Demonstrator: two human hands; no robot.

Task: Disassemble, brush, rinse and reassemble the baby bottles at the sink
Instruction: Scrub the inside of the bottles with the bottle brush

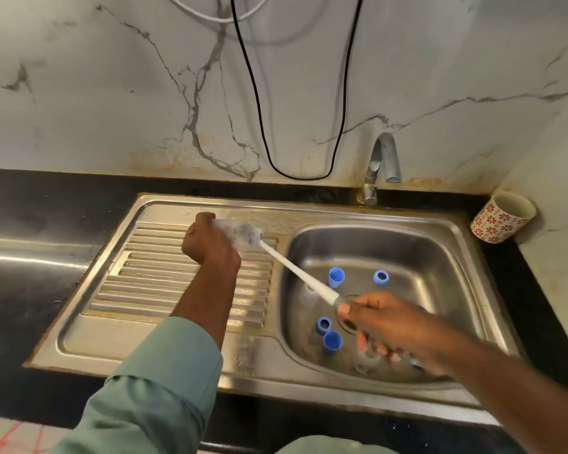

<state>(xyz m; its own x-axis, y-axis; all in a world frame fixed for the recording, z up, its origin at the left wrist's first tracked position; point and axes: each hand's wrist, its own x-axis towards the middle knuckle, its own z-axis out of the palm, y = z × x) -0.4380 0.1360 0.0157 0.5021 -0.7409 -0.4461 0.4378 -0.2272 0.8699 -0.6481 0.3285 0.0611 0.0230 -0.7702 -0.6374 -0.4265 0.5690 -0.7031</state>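
My left hand point(207, 239) grips a clear baby bottle point(240, 233) held sideways over the ribbed drainboard point(164, 280). A white bottle brush point(297, 272) runs from the bottle's mouth down to my right hand point(384, 322), which holds its handle above the sink basin point(440, 257). The brush head sits inside the bottle. In the basin lie two blue caps point(336, 276) point(333, 343) and two blue rings point(380, 277) point(323, 325). A clear part point(309, 294) stands beside the brush handle. More clear parts point(368, 358) lie blurred under my right hand.
A steel tap point(379, 165) stands behind the basin, with no water seen running. A patterned cup point(502, 217) sits on the black counter point(30, 204) at the back right corner. A black cable point(263, 126) hangs down the marble wall.
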